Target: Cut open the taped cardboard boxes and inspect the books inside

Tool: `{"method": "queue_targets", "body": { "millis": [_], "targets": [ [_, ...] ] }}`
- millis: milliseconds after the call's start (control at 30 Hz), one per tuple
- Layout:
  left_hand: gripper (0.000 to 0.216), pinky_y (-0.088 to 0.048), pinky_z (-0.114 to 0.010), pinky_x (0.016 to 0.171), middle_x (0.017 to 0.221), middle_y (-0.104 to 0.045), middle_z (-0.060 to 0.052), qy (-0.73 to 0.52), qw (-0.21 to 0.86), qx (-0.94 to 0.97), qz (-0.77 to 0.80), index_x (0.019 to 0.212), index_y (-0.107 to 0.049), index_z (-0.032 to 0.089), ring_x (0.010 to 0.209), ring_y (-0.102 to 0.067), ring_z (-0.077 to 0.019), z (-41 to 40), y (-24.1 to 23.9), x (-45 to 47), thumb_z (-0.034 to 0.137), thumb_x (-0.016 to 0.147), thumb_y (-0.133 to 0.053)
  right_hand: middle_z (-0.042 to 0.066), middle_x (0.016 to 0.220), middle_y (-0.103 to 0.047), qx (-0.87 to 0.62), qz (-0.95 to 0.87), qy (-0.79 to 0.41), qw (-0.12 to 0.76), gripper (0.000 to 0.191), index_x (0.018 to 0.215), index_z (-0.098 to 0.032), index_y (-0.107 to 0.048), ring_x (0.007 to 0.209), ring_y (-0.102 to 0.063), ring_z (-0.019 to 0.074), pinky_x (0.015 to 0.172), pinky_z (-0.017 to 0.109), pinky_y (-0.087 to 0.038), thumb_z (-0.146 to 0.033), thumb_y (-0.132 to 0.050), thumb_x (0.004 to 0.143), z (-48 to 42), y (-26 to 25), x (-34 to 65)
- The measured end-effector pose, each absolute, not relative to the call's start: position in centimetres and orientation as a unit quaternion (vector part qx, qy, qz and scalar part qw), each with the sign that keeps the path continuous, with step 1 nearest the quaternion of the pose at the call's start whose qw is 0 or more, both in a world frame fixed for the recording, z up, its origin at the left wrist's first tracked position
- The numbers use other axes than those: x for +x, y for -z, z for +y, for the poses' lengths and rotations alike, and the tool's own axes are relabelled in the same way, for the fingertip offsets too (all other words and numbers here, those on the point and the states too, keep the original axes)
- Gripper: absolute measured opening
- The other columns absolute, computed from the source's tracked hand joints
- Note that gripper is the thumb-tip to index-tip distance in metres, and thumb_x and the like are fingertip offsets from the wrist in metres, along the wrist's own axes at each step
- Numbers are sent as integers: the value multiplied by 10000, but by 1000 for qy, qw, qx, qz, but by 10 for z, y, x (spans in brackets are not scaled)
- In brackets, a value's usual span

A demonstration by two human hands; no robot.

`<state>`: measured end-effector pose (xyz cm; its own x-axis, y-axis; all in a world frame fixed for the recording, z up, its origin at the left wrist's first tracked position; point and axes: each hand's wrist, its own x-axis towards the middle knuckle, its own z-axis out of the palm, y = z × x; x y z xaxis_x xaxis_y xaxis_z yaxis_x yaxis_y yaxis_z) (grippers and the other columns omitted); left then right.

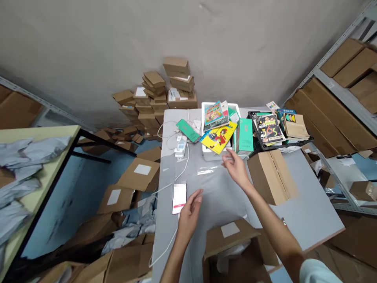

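Observation:
My left hand (190, 212) hovers over the grey table (309, 216), fingers loosely spread, right beside a phone (179, 198) with a lit white screen and a white cable. Nothing is in it. My right hand (235, 167) reaches forward with its fingers apart, just short of a white tray (210, 154) holding a yellow book (219, 137) and a colourful book (215, 114). A clear plastic bag (207, 169) lies on the table just left of this hand. A green box (245, 135) stands close beyond the fingers.
An open brown carton (272, 175) sits right of my right arm, another carton (232, 245) at the near edge. A black tray (259, 146) with books is at the back right. Stacked cartons (165, 92) line the wall; shelving (338, 90) stands right; a second table (38, 173) left.

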<state>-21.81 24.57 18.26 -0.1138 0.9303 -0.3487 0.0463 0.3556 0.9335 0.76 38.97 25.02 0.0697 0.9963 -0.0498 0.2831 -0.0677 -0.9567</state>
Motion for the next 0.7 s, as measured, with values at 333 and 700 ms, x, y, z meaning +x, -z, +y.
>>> {"method": "queue_targets", "body": {
  "millis": [333,700],
  "targets": [
    [909,-608,-573,1129,1439,-761,-220,-328,543,214,743,1283,-771,175,1286,-759,-389,46,-151,-223,956,848,-610,203,1193,-846,-787,-345,-464,215,921,1205,-184,-800,1080,-814,357,1025,543,-636,-998,-552,854,72,-196,199],
    [867,-602,-492,1095,1236,-828,-161,-252,549,273,748,1153,-769,184,1259,-740,-366,-12,-158,-127,947,897,-447,116,1281,-823,-649,-336,-650,207,825,1197,-228,-809,1243,-745,326,1035,467,-650,-948,-558,882,29,-158,211]
  ]
}}
